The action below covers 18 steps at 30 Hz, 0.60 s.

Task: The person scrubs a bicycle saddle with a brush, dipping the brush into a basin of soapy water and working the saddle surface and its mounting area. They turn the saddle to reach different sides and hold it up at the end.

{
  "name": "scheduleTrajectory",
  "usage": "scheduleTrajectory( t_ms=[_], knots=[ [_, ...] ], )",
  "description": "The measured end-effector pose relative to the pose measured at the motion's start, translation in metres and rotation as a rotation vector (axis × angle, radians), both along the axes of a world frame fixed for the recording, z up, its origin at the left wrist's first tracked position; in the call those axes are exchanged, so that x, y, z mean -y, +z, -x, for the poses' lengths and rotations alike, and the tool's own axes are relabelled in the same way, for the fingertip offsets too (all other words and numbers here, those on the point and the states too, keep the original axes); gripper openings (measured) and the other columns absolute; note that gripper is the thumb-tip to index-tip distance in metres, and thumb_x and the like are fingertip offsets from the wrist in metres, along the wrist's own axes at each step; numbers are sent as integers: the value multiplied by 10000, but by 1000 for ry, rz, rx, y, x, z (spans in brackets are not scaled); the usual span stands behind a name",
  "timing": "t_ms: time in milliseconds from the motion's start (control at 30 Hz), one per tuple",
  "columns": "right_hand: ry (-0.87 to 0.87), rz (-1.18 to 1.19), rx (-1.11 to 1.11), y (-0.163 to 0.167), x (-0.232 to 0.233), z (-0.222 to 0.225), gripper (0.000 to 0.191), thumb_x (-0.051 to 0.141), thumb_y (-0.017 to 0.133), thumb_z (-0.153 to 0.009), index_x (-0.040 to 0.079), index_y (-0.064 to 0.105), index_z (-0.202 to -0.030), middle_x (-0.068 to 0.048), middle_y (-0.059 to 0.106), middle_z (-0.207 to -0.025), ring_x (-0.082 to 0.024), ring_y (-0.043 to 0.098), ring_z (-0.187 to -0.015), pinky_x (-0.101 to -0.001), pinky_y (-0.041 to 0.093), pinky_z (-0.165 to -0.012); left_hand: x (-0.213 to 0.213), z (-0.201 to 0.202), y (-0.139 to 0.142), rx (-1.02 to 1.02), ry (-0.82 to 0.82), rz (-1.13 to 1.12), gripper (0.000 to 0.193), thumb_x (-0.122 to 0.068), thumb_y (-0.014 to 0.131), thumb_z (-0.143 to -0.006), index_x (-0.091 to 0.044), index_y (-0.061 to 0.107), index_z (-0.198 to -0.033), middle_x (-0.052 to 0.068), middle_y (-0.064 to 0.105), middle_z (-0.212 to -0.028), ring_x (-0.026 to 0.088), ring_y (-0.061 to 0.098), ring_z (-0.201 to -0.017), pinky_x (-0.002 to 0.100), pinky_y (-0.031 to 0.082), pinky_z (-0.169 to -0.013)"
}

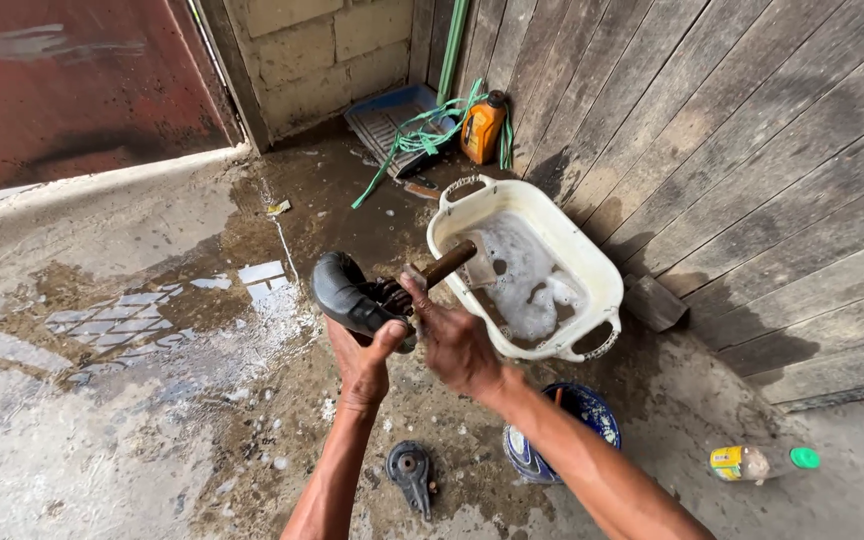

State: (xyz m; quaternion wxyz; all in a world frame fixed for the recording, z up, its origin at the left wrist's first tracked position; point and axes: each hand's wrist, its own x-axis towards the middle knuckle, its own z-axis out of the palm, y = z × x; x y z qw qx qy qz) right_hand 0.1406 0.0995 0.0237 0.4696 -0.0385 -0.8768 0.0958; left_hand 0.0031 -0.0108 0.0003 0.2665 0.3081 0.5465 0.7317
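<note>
Two hands grip one greasy black engine part (352,295): the left hand (364,360) closed under its curved body. The right hand (457,345) closed round its rusty shaft (449,264), above the soapy white basin (592,270). Likely heavy, stiff, slippery

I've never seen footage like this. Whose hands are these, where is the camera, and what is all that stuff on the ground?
There is no machine here: the picture comes from a camera worn on a person's head, looking down at their own two bare hands. The left hand grips a curved black rubber part. The right hand holds a brown-handled tool, likely a brush, pressed against that part.

Below is a wet concrete floor with puddles. Just beyond the hands sits a white tub of soapy water. Near the person's arms lie a small metal part and a blue bowl. To the right lies a bottle with a green cap beside it. By the wooden wall stand an orange jug, green cord and a blue tray.
</note>
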Motion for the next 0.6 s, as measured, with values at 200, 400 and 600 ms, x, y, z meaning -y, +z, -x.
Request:
scheduleTrajectory(
  t_ms=[200,400,600],
  knots=[
    [-395,208,252,-5,-1,-11,506,178,276,-1073,33,418,-1536,-32,544,-549,-102,440,-360,-274,410,-302,-3,-1,-3,231,-34,-53,919,-574,779,-681,-37,362,-1301,110,478,-1072,243,556,-1021,452,548,-918],
    [-170,87,271,-5,4,-11,495,194,255,-1109,5,415,-1538,-33,546,-666,-78,436,-406,-247,400,-340,-8,0,-10,538,-67,-228,678,-511,733,-799,-85,392,-1201,52,487,-994,161,520,-915,358,519,-765],
    [-214,137,178,-8,-3,-9,484,196,237,-1135,-21,400,-1536,-84,586,-816,-65,441,-443,-228,393,-381,-11,0,-5,656,-104,-155,506,-485,700,-830,-102,545,-1120,52,580,-943,108,577,-829,313,529,-720]
  ],
)
